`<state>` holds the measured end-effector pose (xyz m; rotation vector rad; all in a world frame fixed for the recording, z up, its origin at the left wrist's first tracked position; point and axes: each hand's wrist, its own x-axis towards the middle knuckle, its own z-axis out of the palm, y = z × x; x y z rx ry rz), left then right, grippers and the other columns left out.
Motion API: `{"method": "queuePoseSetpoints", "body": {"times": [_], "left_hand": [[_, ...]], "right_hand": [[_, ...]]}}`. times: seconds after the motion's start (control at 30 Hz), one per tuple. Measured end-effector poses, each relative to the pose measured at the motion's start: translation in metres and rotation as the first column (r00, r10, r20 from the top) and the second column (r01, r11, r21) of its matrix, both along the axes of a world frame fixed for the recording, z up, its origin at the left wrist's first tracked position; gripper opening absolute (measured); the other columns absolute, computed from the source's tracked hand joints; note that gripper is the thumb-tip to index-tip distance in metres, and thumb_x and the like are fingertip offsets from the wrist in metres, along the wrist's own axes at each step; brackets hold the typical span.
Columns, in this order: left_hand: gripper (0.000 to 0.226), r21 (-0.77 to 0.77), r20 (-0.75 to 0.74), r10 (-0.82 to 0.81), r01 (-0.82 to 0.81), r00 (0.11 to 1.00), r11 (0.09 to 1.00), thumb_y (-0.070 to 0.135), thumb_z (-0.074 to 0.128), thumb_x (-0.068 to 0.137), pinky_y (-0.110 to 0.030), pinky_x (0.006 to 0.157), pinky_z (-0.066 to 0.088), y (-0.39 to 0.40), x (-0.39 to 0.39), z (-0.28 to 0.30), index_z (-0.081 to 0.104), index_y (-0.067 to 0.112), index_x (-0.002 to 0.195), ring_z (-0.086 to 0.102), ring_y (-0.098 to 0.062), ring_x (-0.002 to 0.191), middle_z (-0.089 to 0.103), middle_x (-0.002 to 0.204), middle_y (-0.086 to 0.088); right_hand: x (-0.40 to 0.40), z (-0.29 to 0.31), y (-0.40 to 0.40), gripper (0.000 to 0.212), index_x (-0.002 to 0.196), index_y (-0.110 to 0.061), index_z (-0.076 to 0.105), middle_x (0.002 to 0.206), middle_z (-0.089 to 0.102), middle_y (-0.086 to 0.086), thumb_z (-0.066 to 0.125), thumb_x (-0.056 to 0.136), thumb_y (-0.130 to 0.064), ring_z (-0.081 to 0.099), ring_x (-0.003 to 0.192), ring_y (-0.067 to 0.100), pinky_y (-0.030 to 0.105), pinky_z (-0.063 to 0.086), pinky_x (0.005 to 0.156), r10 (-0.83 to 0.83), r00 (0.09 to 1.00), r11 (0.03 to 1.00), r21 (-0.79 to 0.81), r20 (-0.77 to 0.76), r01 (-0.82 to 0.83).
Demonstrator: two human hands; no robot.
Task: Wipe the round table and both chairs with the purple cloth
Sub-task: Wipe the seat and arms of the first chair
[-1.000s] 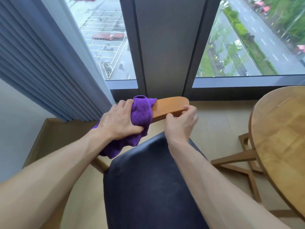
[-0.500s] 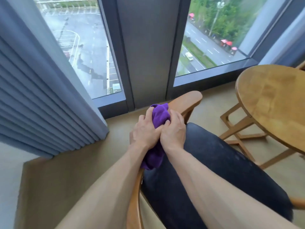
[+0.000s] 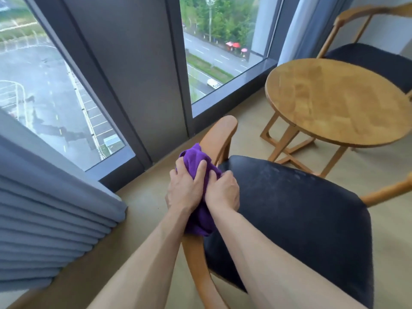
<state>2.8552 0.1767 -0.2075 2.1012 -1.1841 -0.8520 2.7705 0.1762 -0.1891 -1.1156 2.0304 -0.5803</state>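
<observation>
The near chair [image 3: 289,210] fills the foreground, the table [image 3: 338,101] and far chair [image 3: 365,54] beyond-right of the grip. Both hands clutch the cloth [image 3: 200,215] bunched over the armrest [image 3: 217,139]: left hand [image 3: 185,188] fingers curled over it, right hand [image 3: 223,192] gripping alongside.

Both forearms bare, no sleeves; left hand [image 3: 186,188] and right hand [image 3: 223,192] unadorned

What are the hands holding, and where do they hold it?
Both hands hold the purple cloth on the near chair's wooden armrest. The left hand grips its upper bunch; the right hand grips its middle.
</observation>
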Motion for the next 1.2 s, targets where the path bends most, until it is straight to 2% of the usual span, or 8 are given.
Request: {"method": "queuePoseSetpoints", "body": {"times": [0.13,0.3,0.47,0.67,0.83,0.97,1.1,1.2], "left_hand": [[0.066,-0.107,-0.289,-0.112,0.084,0.951,0.991,0.068,0.043,0.081,-0.036,0.102,0.04,-0.005,0.019,-0.007,0.043,0.033,0.137,0.052,-0.018,0.122,0.053,0.126,0.006],[0.04,-0.211,-0.34,-0.385,0.329,0.858,0.92,0.054,0.053,0.081,-0.031,0.098,0.042,-0.099,0.035,-0.016,0.048,0.038,0.117,0.057,-0.013,0.118,0.059,0.121,0.012],[0.047,-0.268,-0.351,-0.556,0.488,0.754,0.831,0.049,0.061,0.085,-0.039,0.107,0.042,-0.18,0.018,-0.017,0.053,0.025,0.124,0.056,-0.019,0.121,0.062,0.125,0.001],[0.058,-0.191,-0.516,-0.443,0.406,0.733,0.894,0.054,0.054,0.092,-0.037,0.088,0.049,-0.17,0.019,-0.03,0.058,0.004,0.121,0.062,-0.028,0.111,0.066,0.116,-0.012],[0.072,-0.097,-0.602,-0.305,0.312,0.738,0.945,0.059,0.051,0.094,-0.044,0.094,0.053,-0.14,0.029,-0.03,0.057,-0.007,0.122,0.063,-0.034,0.112,0.067,0.121,-0.021],[0.073,-0.078,-0.663,-0.222,0.23,0.715,0.97,0.062,0.053,0.092,-0.043,0.093,0.054,-0.102,0.036,-0.03,0.057,-0.003,0.124,0.065,-0.031,0.109,0.069,0.117,-0.016],[0.074,-0.057,-0.653,-0.149,0.149,0.742,0.987,0.065,0.047,0.093,-0.035,0.107,0.041,-0.056,0.042,-0.029,0.034,0.016,0.148,0.056,-0.024,0.126,0.058,0.137,-0.004],[0.069,-0.102,-0.609,-0.155,0.117,0.778,0.988,0.064,0.04,0.097,-0.026,0.097,0.031,-0.015,0.044,-0.029,0.022,0.03,0.155,0.048,-0.021,0.134,0.048,0.15,0.002]], "right_hand": [[0.012,0.008,0.014,0.058,0.126,-0.007,0.056,0.13,0.059,0.014,0.033,0.1,-0.054,0.054,0.123,0.031,0.037,0.042,0.1,0.084,0.993,0.993,0.081,0.079,-0.09],[0.04,0.012,-0.058,0.047,0.128,-0.003,0.05,0.133,0.053,0.019,0.044,0.1,-0.039,0.05,0.126,0.035,0.038,0.038,0.104,-0.114,0.99,0.993,-0.052,-0.088,0.11],[0.038,0.004,-0.128,0.049,0.135,0.0,0.045,0.14,0.049,0.021,0.037,0.104,-0.037,0.046,0.13,0.037,0.039,0.036,0.105,-0.264,0.938,0.964,-0.104,-0.223,0.246],[0.041,-0.012,-0.119,0.057,0.127,-0.005,0.048,0.129,0.059,0.018,0.028,0.102,-0.053,0.054,0.121,0.036,0.041,0.04,0.091,-0.259,0.905,0.966,-0.104,-0.336,0.238],[0.042,-0.011,-0.097,0.067,0.131,-0.005,0.047,0.129,0.06,0.02,0.025,0.099,-0.06,0.056,0.12,0.037,0.042,0.043,0.094,-0.171,0.899,0.984,-0.03,-0.404,0.174],[0.043,-0.011,-0.071,0.07,0.135,-0.005,0.045,0.131,0.059,0.019,0.025,0.099,-0.062,0.055,0.121,0.036,0.043,0.043,0.099,-0.094,0.914,0.993,0.028,-0.395,0.115],[0.053,-0.01,-0.037,0.068,0.147,-0.007,0.032,0.144,0.049,0.016,0.026,0.101,-0.057,0.047,0.131,0.033,0.042,0.038,0.103,-0.016,0.928,1.0,0.016,-0.372,0.023],[0.056,-0.008,-0.002,0.068,0.154,-0.011,0.02,0.154,0.037,0.012,0.028,0.102,-0.053,0.041,0.139,0.03,0.044,0.036,0.111,0.05,0.936,0.998,-0.028,-0.348,-0.064]]}}
